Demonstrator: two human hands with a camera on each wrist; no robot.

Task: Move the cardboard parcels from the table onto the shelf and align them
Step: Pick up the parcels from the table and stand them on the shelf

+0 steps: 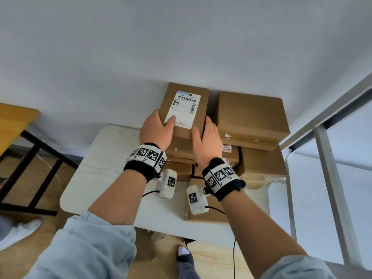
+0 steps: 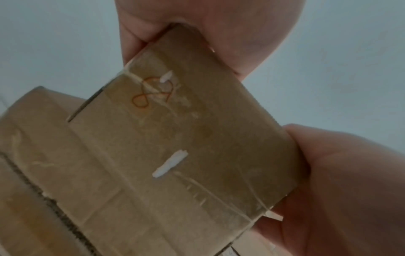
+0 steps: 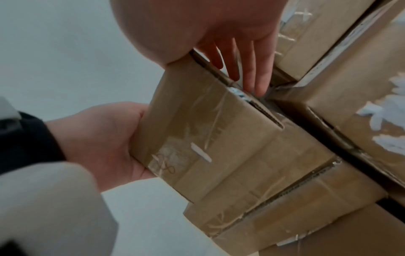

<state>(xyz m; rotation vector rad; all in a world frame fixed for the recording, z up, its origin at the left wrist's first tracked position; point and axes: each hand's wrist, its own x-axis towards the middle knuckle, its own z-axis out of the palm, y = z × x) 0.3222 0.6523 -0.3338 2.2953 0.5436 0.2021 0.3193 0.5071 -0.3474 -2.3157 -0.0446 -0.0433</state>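
Observation:
A brown cardboard parcel (image 1: 198,97) with a white shipping label lies on top of a stack of parcels on the white table (image 1: 96,168). My left hand (image 1: 158,128) grips its left near corner, thumb on the label. My right hand (image 1: 206,136) grips its right near corner, thumb on top. In the right wrist view the right hand's fingers (image 3: 249,69) reach down the gap between this parcel (image 3: 208,131) and the neighbouring one, and the left hand (image 3: 103,138) cups the opposite edge. The left wrist view shows the parcel's taped end face (image 2: 186,138) between both hands.
A larger parcel (image 1: 251,115) lies close on the right, on further parcels (image 1: 261,164). Another parcel (image 1: 207,215) lies under my right wrist. A white metal shelf frame (image 1: 330,158) stands at the right. A wooden desk (image 1: 14,121) is at the left, against the white wall.

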